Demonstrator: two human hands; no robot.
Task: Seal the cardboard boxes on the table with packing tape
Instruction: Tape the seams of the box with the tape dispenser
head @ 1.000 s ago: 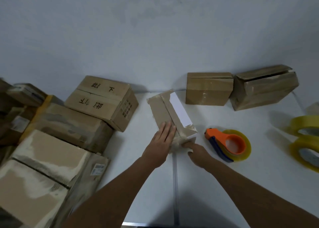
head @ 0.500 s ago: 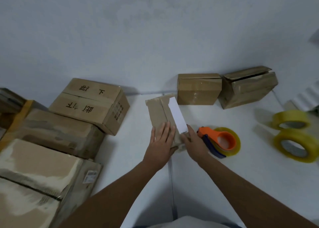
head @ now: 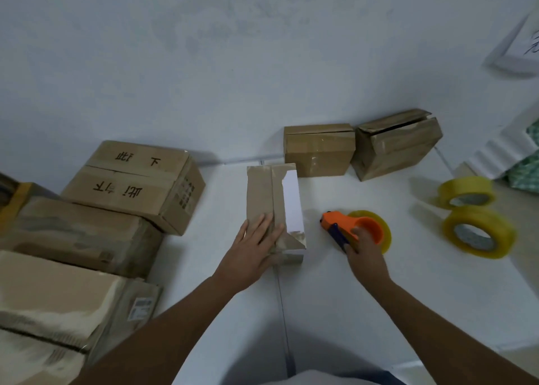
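The white worktop point(head: 335, 311) carries a stack of big cartons point(head: 87, 224) along its left side and two small boxes point(head: 361, 151) against the wall. At the middle lies the narrow cardboard box point(head: 271, 206), flaps closed, a white strip along its right edge. The left hand point(head: 250, 253) presses flat on its near end, fingers straight. Two yellow tape rolls point(head: 475, 215) sit far right. The right hand point(head: 364, 250) seems to curl its grip around the orange tape dispenser point(head: 358, 230), just right of the box.
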